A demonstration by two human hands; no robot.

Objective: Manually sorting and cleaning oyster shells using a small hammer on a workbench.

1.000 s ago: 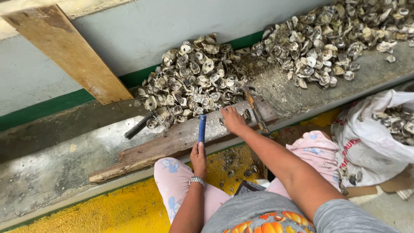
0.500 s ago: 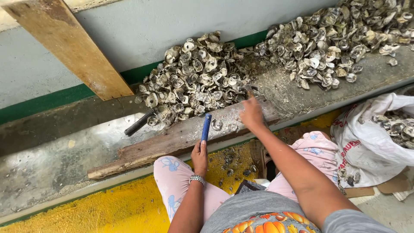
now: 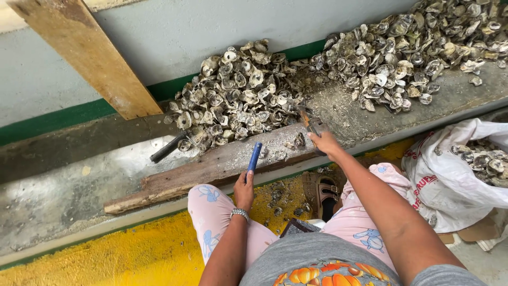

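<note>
Concrete ledge (image 3: 79, 180), oyster shells (image 3: 238, 98) beyond plank (image 3: 211, 167)

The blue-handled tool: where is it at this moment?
In the head view, the blue-handled tool stands in the left hand at centre, its tip over the worn wooden plank, just in front of the nearer oyster shell pile.

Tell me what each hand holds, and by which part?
The left hand holds a blue-handled tool by the lower end of its handle. The right hand grips a hammer by its handle, near the shells.
</note>
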